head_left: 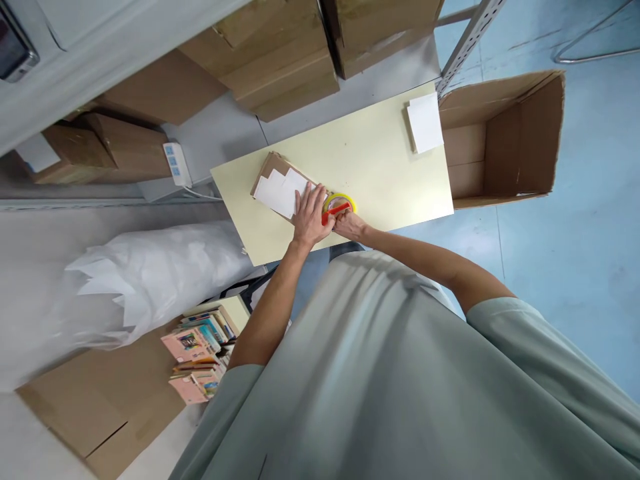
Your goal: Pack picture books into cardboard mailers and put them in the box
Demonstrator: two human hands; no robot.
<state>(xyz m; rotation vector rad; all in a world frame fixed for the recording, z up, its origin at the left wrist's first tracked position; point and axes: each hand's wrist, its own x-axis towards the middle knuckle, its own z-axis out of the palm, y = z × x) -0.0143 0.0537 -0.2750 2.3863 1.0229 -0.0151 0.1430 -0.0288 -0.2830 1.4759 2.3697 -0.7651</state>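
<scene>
My left hand (309,217) lies flat, fingers stretched, on a stack of white sheets (277,192) that rests on brown cardboard (268,167) on the pale yellow table (370,160). My right hand (349,224) is closed around a yellow tape roll in a red dispenser (339,206), held right beside the left hand at the near edge of the sheets. Both forearms reach forward over my grey-green shirt.
A small white pad (425,122) lies at the table's far right corner. An open cardboard box (505,137) stands right of the table. Closed boxes (280,60) are stacked behind. A white plastic bag (150,280) and a box of books (200,353) sit at left.
</scene>
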